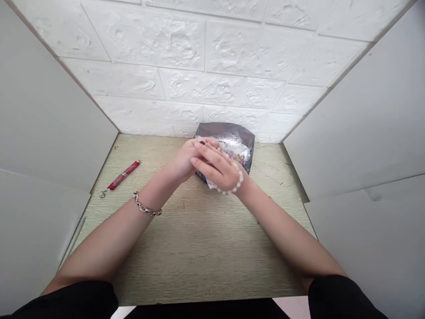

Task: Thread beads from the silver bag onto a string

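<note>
My left hand (186, 160) and my right hand (217, 167) are pressed together over the middle of the table. The right fingers lie across the left ones, so both hands look closed. A tiny dark spot shows between the fingertips; whatever they may hold is hidden. Just behind and below them stands an open foil-lined bag (229, 135), silvery inside, with small pinkish pieces (236, 156) in it. The right hand covers part of its front. A silver chain bracelet (146, 210) circles my left wrist, and a white beaded bracelet (239, 176) my right.
At the left of the wooden table (199, 252) lies a slim red stick-shaped item (123, 176) with a silvery band and crinkled silvery ends. White brick-patterned wall (181, 44) closes off the back. Pale panels (49, 102) rise on both sides.
</note>
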### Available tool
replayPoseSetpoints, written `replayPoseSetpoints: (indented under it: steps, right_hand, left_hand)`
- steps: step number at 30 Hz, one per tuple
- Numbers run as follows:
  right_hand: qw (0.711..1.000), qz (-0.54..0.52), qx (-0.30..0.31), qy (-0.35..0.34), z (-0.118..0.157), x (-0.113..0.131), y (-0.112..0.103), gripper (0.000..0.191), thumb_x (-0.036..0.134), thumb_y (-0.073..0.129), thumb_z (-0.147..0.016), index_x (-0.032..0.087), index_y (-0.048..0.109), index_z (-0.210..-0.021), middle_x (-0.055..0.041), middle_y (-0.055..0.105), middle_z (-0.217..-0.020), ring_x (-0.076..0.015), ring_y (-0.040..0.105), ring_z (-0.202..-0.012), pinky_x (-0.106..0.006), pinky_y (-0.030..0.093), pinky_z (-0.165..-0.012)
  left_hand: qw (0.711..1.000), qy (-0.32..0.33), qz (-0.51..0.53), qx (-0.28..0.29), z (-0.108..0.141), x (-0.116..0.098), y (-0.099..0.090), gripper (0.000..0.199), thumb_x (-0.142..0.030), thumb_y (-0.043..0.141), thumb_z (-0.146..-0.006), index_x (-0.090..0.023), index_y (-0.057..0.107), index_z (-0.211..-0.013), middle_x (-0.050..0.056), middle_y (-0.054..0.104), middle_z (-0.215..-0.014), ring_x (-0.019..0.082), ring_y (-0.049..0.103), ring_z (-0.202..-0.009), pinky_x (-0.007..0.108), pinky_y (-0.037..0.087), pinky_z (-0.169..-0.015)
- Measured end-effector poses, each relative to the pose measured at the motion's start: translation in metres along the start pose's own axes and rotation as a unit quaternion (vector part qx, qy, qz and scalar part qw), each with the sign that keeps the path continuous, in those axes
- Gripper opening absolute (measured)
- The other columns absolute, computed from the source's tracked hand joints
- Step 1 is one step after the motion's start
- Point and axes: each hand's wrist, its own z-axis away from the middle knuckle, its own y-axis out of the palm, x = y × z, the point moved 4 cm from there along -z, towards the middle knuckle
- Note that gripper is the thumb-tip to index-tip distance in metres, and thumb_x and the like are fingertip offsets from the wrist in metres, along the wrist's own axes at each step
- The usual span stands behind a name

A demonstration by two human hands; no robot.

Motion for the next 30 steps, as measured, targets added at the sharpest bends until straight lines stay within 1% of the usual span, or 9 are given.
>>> replayPoseSetpoints:
  steps: [4, 6, 9, 12, 14, 19, 22, 26, 30]
  right_hand:
    - [0.991, 0.135, 0.003, -0.013, 0.016, -0.017, 0.003, 0.027, 0.008, 0.037, -0.085, 0.013, 0.053, -0.107, -0.0105, 0.055, -0.114, -0.0169, 0.046, -0.114, -0.029, 0.046, -0.090]
    - [0.989, 0.147, 0.002, 0.005, 0.021, -0.023, 0.002, 0.023, 0.010, 0.038, -0.083, 0.016, 0.058, -0.092, -0.0072, 0.062, -0.097, -0.0152, 0.058, -0.094, -0.026, 0.050, -0.075]
    - [0.989, 0.114, 0.012, 0.098, 0.026, -0.034, -0.003, 0.025, 0.010, 0.034, -0.077, 0.017, 0.054, -0.063, -0.0031, 0.058, -0.062, -0.0120, 0.054, -0.058, -0.024, 0.042, -0.053]
    - [0.968, -0.010, 0.020, 0.250, 0.026, -0.045, -0.008, 0.023, 0.009, 0.032, -0.070, 0.017, 0.051, -0.061, -0.0011, 0.052, -0.058, -0.0108, 0.047, -0.055, -0.023, 0.037, -0.053]
    - [0.924, -0.134, 0.021, 0.358, 0.025, -0.051, -0.008, 0.021, 0.012, 0.033, -0.073, 0.017, 0.052, -0.065, 0.0002, 0.052, -0.060, -0.0099, 0.046, -0.057, -0.023, 0.036, -0.056]
    - [0.746, -0.369, 0.093, 0.546, 0.029, -0.054, 0.003, 0.044, 0.051, 0.038, -0.080, 0.014, 0.053, -0.059, 0.0004, 0.048, -0.055, -0.0068, 0.034, -0.047, -0.022, 0.027, -0.045]
    - [0.697, -0.393, 0.133, 0.585, 0.035, -0.056, 0.003, 0.045, 0.058, 0.051, -0.070, 0.014, 0.059, -0.065, -0.0001, 0.052, -0.061, -0.0053, 0.032, -0.045, -0.021, 0.021, -0.040]
    - [0.693, -0.425, 0.148, 0.563, 0.033, -0.056, -0.002, 0.038, 0.053, 0.058, -0.068, 0.017, 0.066, -0.080, -0.0003, 0.058, -0.070, -0.0063, 0.039, -0.051, -0.019, 0.028, -0.044]
    - [0.724, -0.430, 0.168, 0.512, 0.025, -0.048, -0.002, 0.028, 0.039, 0.062, -0.068, 0.019, 0.067, -0.086, -0.0005, 0.062, -0.077, -0.0102, 0.051, -0.069, -0.022, 0.038, -0.063]
  left_hand:
    - [0.993, 0.037, 0.104, -0.030, -0.005, -0.011, -0.010, 0.008, -0.020, 0.054, -0.074, -0.014, 0.058, -0.070, -0.002, 0.056, -0.063, 0.005, 0.053, -0.058, 0.016, 0.042, -0.054]
    - [0.991, 0.048, 0.116, -0.052, -0.006, -0.011, -0.014, 0.011, -0.023, 0.056, -0.074, -0.014, 0.059, -0.070, -0.003, 0.054, -0.061, 0.004, 0.050, -0.054, 0.014, 0.040, -0.051]
    - [0.992, 0.055, 0.101, -0.058, -0.007, -0.012, -0.016, 0.012, -0.025, 0.057, -0.073, -0.013, 0.060, -0.071, -0.004, 0.050, -0.057, 0.003, 0.046, -0.049, 0.014, 0.039, -0.049]
    - [0.997, 0.029, 0.063, -0.043, -0.004, -0.010, -0.012, 0.013, -0.025, 0.058, -0.072, -0.013, 0.061, -0.070, -0.003, 0.049, -0.056, 0.003, 0.043, -0.046, 0.013, 0.035, -0.045]
    - [0.999, -0.006, 0.025, -0.022, -0.002, -0.007, -0.008, 0.014, -0.026, 0.059, -0.070, -0.012, 0.062, -0.070, -0.003, 0.051, -0.056, 0.003, 0.042, -0.046, 0.014, 0.033, -0.043]
    - [0.988, -0.080, -0.098, 0.087, 0.003, -0.001, 0.001, 0.020, -0.031, 0.062, -0.069, -0.011, 0.062, -0.066, -0.001, 0.050, -0.054, 0.004, 0.040, -0.046, 0.016, 0.026, -0.041]
    - [0.979, -0.099, -0.134, 0.117, 0.004, -0.004, -0.001, 0.021, -0.033, 0.061, -0.070, -0.012, 0.062, -0.068, -0.003, 0.043, -0.047, 0.004, 0.034, -0.042, 0.018, 0.021, -0.040]
    - [0.964, -0.087, -0.229, 0.102, 0.005, -0.007, -0.006, 0.025, -0.036, 0.059, -0.071, -0.013, 0.059, -0.061, -0.005, 0.034, -0.042, 0.003, 0.026, -0.040, 0.019, 0.016, -0.040]
    - [0.971, -0.090, -0.213, 0.065, 0.003, -0.003, -0.007, 0.027, -0.036, 0.058, -0.071, -0.014, 0.054, -0.056, -0.005, 0.032, -0.042, 0.004, 0.025, -0.040, 0.019, 0.016, -0.040]
